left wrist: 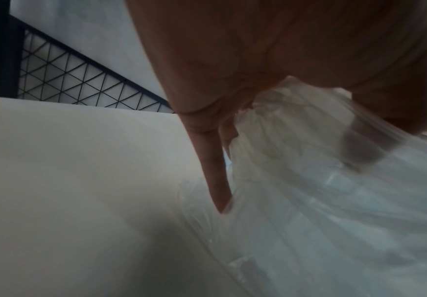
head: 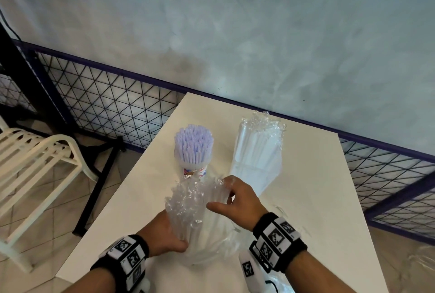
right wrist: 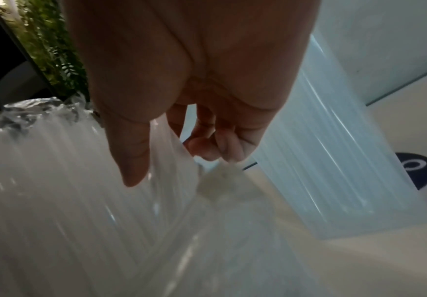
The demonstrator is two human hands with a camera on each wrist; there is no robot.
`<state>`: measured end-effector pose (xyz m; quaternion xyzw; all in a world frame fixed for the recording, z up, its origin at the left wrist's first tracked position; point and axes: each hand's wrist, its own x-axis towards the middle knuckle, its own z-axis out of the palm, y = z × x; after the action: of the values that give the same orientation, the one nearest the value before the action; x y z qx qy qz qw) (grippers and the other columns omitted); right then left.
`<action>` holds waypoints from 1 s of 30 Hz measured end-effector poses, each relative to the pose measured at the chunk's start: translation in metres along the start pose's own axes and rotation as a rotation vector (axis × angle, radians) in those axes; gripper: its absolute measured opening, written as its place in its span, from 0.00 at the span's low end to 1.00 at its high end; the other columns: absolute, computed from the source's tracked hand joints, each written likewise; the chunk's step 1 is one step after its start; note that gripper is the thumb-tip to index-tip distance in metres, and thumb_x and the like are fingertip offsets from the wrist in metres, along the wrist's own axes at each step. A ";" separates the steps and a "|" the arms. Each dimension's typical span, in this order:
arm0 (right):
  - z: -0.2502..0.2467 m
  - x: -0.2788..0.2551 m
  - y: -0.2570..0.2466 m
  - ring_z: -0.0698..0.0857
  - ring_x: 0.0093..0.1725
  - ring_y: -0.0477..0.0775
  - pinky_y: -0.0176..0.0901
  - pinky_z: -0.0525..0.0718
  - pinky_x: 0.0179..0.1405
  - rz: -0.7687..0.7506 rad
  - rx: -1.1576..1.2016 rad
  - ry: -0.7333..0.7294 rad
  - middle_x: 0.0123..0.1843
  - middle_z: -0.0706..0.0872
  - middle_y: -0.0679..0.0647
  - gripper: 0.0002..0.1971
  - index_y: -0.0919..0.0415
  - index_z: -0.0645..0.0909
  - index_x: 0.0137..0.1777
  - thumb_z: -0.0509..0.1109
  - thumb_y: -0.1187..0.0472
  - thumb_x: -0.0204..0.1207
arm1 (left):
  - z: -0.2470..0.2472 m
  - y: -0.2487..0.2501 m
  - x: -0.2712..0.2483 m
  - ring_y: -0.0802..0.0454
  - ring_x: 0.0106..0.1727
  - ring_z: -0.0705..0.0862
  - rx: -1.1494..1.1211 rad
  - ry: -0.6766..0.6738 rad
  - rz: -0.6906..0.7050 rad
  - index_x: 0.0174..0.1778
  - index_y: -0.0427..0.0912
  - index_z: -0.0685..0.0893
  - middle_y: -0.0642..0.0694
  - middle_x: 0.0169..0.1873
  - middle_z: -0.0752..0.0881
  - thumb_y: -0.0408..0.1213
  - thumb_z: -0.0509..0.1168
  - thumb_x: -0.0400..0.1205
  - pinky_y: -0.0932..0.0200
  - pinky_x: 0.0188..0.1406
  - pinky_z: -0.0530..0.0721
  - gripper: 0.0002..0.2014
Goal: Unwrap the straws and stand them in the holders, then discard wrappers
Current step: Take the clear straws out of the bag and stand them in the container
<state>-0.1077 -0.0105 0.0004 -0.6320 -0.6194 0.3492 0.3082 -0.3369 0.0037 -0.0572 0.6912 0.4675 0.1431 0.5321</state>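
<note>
A bundle of straws in crinkled clear wrap (head: pixel 195 212) stands upright at the near middle of the white table (head: pixel 131 198). My left hand (head: pixel 168 236) grips its lower part, thumb in front; in the left wrist view the left hand (left wrist: pixel 220 60) has a finger (left wrist: pixel 216 170) lying along the plastic (left wrist: pixel 309 191). My right hand (head: pixel 241 199) has its fingers curled over the wrap's upper right edge. In the right wrist view the right hand (right wrist: pixel 194 60) pinches a fold of wrapper (right wrist: pixel 166 144). A holder cup (head: pixel 195 168) full of pale purple straws (head: pixel 193 142) stands behind the bundle.
A second sealed pack of straws (head: pixel 256 151) lies flat at the right of the holder. Loose clear plastic (head: pixel 280 285) sits by my right forearm near the table's front. A white chair (head: pixel 35 158) and a wire mesh fence (head: pixel 106 102) stand to the left.
</note>
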 end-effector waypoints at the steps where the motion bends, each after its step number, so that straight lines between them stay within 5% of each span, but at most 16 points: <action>1: 0.000 -0.001 0.000 0.78 0.35 0.42 0.35 0.81 0.41 -0.022 0.000 0.031 0.48 0.83 0.50 0.23 0.55 0.81 0.51 0.84 0.46 0.61 | 0.001 -0.001 -0.001 0.64 0.36 0.82 -0.021 0.007 -0.001 0.48 0.50 0.81 0.50 0.37 0.87 0.33 0.74 0.59 0.62 0.43 0.84 0.22; 4: 0.000 -0.007 0.001 0.81 0.37 0.42 0.32 0.81 0.41 -0.032 0.027 0.086 0.45 0.86 0.44 0.21 0.52 0.83 0.48 0.83 0.45 0.59 | 0.004 -0.003 -0.001 0.68 0.40 0.84 -0.059 0.019 0.008 0.53 0.55 0.79 0.59 0.41 0.88 0.36 0.74 0.58 0.73 0.43 0.79 0.27; 10: 0.005 -0.015 0.006 0.89 0.46 0.52 0.50 0.87 0.52 0.065 0.114 -0.017 0.43 0.91 0.51 0.14 0.53 0.85 0.44 0.77 0.52 0.58 | 0.007 -0.014 0.003 0.58 0.41 0.86 -0.035 0.054 -0.033 0.57 0.54 0.78 0.52 0.40 0.87 0.40 0.76 0.56 0.62 0.46 0.83 0.31; 14: 0.002 -0.018 0.001 0.87 0.48 0.45 0.26 0.78 0.53 0.033 0.048 -0.072 0.45 0.89 0.45 0.09 0.41 0.85 0.41 0.77 0.51 0.60 | 0.009 -0.017 0.004 0.61 0.38 0.84 -0.021 0.049 -0.042 0.58 0.51 0.78 0.52 0.38 0.86 0.41 0.76 0.56 0.65 0.43 0.81 0.32; 21: 0.003 -0.018 -0.005 0.89 0.43 0.44 0.43 0.86 0.52 0.000 0.049 -0.055 0.41 0.90 0.49 0.04 0.54 0.87 0.37 0.79 0.57 0.65 | 0.010 -0.003 0.001 0.67 0.30 0.82 -0.001 0.065 -0.050 0.43 0.46 0.77 0.54 0.29 0.82 0.34 0.75 0.59 0.75 0.34 0.75 0.19; 25: -0.002 -0.020 -0.010 0.90 0.40 0.53 0.52 0.88 0.48 0.028 0.143 0.006 0.37 0.90 0.53 0.03 0.55 0.86 0.34 0.78 0.59 0.65 | 0.012 -0.001 0.000 0.65 0.32 0.82 -0.007 0.081 -0.031 0.48 0.46 0.76 0.54 0.30 0.80 0.32 0.75 0.60 0.77 0.34 0.75 0.22; 28: -0.010 -0.016 -0.018 0.85 0.32 0.47 0.45 0.84 0.38 0.063 0.227 0.080 0.29 0.86 0.48 0.08 0.54 0.84 0.30 0.78 0.63 0.67 | 0.011 0.000 -0.001 0.62 0.32 0.80 0.011 0.105 -0.050 0.47 0.44 0.75 0.54 0.30 0.79 0.35 0.76 0.60 0.77 0.33 0.73 0.22; 30: -0.017 -0.014 -0.028 0.87 0.34 0.46 0.40 0.84 0.39 0.102 0.238 0.125 0.32 0.88 0.48 0.06 0.52 0.85 0.32 0.78 0.62 0.67 | 0.011 -0.001 0.000 0.63 0.29 0.79 0.018 0.100 -0.042 0.46 0.42 0.73 0.54 0.28 0.77 0.35 0.76 0.59 0.77 0.32 0.73 0.23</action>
<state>-0.1096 -0.0222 0.0333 -0.6420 -0.5204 0.3956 0.4007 -0.3290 -0.0028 -0.0624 0.6781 0.5093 0.1622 0.5045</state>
